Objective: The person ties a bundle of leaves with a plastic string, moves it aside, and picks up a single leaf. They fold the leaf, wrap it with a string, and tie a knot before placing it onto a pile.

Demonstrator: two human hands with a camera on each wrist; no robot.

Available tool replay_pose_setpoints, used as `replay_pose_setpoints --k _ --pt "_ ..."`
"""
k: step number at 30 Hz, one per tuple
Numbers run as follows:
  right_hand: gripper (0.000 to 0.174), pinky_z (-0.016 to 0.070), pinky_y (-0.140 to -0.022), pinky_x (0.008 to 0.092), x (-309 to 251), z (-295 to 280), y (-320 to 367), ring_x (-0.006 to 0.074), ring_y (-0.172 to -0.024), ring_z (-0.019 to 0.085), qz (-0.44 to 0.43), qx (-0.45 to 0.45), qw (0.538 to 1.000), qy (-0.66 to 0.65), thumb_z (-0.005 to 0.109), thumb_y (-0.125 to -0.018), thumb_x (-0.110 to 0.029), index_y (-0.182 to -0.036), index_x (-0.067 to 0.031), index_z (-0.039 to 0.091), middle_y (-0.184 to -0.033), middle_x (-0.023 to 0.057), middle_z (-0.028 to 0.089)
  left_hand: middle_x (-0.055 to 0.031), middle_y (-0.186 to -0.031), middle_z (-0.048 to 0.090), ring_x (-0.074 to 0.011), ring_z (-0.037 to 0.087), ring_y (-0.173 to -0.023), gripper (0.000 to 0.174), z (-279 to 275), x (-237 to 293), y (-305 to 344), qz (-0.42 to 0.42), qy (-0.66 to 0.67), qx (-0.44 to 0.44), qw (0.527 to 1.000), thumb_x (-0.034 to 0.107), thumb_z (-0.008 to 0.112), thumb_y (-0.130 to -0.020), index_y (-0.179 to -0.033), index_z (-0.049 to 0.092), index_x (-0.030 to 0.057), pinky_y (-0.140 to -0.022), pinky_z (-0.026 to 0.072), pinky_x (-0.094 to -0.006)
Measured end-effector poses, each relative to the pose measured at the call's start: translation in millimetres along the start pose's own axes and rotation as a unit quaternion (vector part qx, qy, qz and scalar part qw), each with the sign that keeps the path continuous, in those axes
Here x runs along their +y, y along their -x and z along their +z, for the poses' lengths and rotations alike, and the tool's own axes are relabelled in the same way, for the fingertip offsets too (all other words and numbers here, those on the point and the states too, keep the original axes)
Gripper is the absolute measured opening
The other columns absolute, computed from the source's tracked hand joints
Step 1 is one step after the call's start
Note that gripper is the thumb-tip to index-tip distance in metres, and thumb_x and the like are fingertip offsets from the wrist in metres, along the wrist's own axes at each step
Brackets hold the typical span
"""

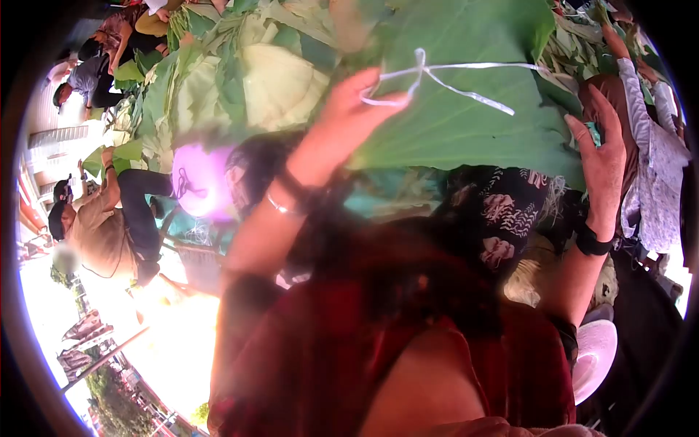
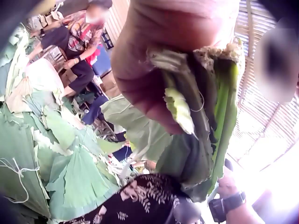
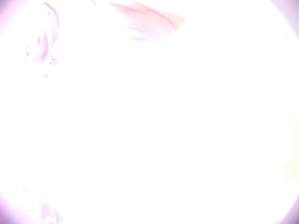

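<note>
The left hand (image 1: 342, 124) grips folded leaves (image 2: 222, 112). The right hand (image 1: 606, 160) has loose fingers, holding nothing I can see. Upper middle of the head view, a big leaf (image 1: 466, 138) sits under white string (image 1: 421, 67). The string looks slack, so leaves might slide out.

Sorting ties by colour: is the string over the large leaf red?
No. The head view shows white string over the large green leaf.
</note>
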State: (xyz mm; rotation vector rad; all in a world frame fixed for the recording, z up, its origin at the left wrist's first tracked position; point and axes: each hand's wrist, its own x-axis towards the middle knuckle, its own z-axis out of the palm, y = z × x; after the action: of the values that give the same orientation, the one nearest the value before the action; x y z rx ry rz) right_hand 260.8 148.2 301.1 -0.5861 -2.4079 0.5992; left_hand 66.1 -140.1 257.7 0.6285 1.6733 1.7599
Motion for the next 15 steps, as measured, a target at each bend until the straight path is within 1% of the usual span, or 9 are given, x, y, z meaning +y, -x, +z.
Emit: replay_pose_setpoints --k 1,2,4,5,6,8,11,12,15 --pt "0.044 0.0439 -0.099 0.0330 -6.4 -0.5 -6.0 0.0227 -0.117 0.057 -0.049 0.035 0.997 0.056 0.070 -0.087 -0.014 -0.128 -0.0038 0.059 -0.126 0.0131 0.061 0.0014 -0.103 0.067 -0.0072 0.062 -0.092 0.031 -13.6 0.5 -6.4 -0.017 0.012 0.019 1.000 0.008 0.070 -0.088 -0.119 0.064 0.0055 -0.081 0.0504 -0.0228" --pt "0.044 0.0440 -0.098 0.0334 -12.0 6.6 -4.8 0.0230 -0.117 0.058 -0.034 0.050 0.998 0.025 0.070 -0.086 -0.014 -0.127 -0.0042 0.060 -0.126 0.0128 0.061 0.0009 -0.103 0.067 -0.0076 0.063 -0.090 0.030 -28.2 0.4 -13.4 -0.036 0.024 0.038 0.998 0.009 0.071 -0.088 -0.117 0.064 0.0055 -0.080 0.0507 -0.0232" --pt "0.043 0.0443 -0.098 0.0340 -22.0 20.1 -5.0 0.0235 -0.116 0.058 -0.007 0.085 0.996 -0.036 0.070 -0.086 -0.014 -0.127 -0.0049 0.060 -0.126 0.0122 0.061 -0.0004 -0.101 0.067 -0.0086 0.063 -0.088 0.029 -51.9 -11.1 -25.3 -0.032 0.054 0.080 0.995 0.011 0.071 -0.088 -0.115 0.064 0.0039 -0.078 0.0513 -0.0239" --pt "0.040 0.0452 -0.097 0.0343 -19.0 30.2 -0.8 0.0244 -0.113 0.060 -0.025 0.084 0.995 -0.044 0.070 -0.086 -0.014 -0.124 -0.0047 0.062 -0.123 0.0129 0.062 -0.0011 -0.100 0.067 -0.0091 0.063 -0.087 0.028 -62.0 -20.6 -31.8 -0.028 0.070 0.101 0.992 0.012 0.071 -0.088 -0.114 0.064 0.0031 -0.077 0.0516 -0.0242" --pt "0.036 0.0463 -0.095 0.0338 -20.0 39.5 4.6 0.0264 -0.110 0.062 -0.010 0.070 0.995 -0.073 0.069 -0.086 -0.013 -0.120 -0.0038 0.062 -0.119 0.0130 0.064 -0.0018 -0.100 0.067 -0.0096 0.064 -0.086 0.028 -71.4 -32.2 -36.9 -0.046 0.053 0.122 0.990 0.012 0.071 -0.088 -0.113 0.064 0.0022 -0.076 0.0519 -0.0246" --pt "0.029 0.0472 -0.093 0.0334 -3.0 55.2 18.4 0.0286 -0.108 0.062 -0.020 0.006 0.999 -0.027 0.067 -0.086 -0.011 -0.114 -0.0021 0.064 -0.114 0.0135 0.065 -0.0032 -0.098 0.067 -0.0105 0.064 -0.085 0.027 -92.2 -60.5 -47.9 -0.076 0.016 0.165 0.983 0.012 0.071 -0.088 -0.111 0.064 0.0004 -0.075 0.0525 -0.0253" --pt "0.023 0.0477 -0.091 0.0334 5.5 50.5 26.2 0.0303 -0.104 0.063 0.031 -0.106 0.991 -0.075 0.066 -0.086 -0.008 -0.108 -0.0010 0.065 -0.110 0.0138 0.066 -0.0059 -0.098 0.068 -0.0136 0.065 -0.085 0.025 -113.1 -96.5 -61.1 -0.091 0.028 0.131 0.987 0.010 0.069 -0.089 -0.110 0.063 -0.0009 -0.075 0.0533 -0.0263" --pt "0.022 0.0478 -0.090 0.0335 7.3 50.4 25.9 0.0302 -0.103 0.063 0.018 -0.109 0.990 -0.083 0.066 -0.086 -0.007 -0.107 -0.0006 0.065 -0.109 0.0141 0.066 -0.0063 -0.098 0.068 -0.0143 0.065 -0.084 0.025 -112.5 -100.3 -64.9 -0.097 0.034 0.114 0.988 0.010 0.068 -0.089 -0.111 0.063 -0.0009 -0.075 0.0534 -0.0264" --pt "0.019 0.0479 -0.090 0.0337 10.3 51.7 22.9 0.0300 -0.101 0.063 -0.018 -0.114 0.988 -0.098 0.064 -0.085 -0.004 -0.104 0.0002 0.064 -0.107 0.0145 0.066 -0.0086 -0.100 0.068 -0.0169 0.066 -0.086 0.027 -103.8 -104.7 -75.0 -0.096 0.056 0.123 0.986 0.011 0.066 -0.090 -0.113 0.062 -0.0024 -0.075 0.0545 -0.0293"
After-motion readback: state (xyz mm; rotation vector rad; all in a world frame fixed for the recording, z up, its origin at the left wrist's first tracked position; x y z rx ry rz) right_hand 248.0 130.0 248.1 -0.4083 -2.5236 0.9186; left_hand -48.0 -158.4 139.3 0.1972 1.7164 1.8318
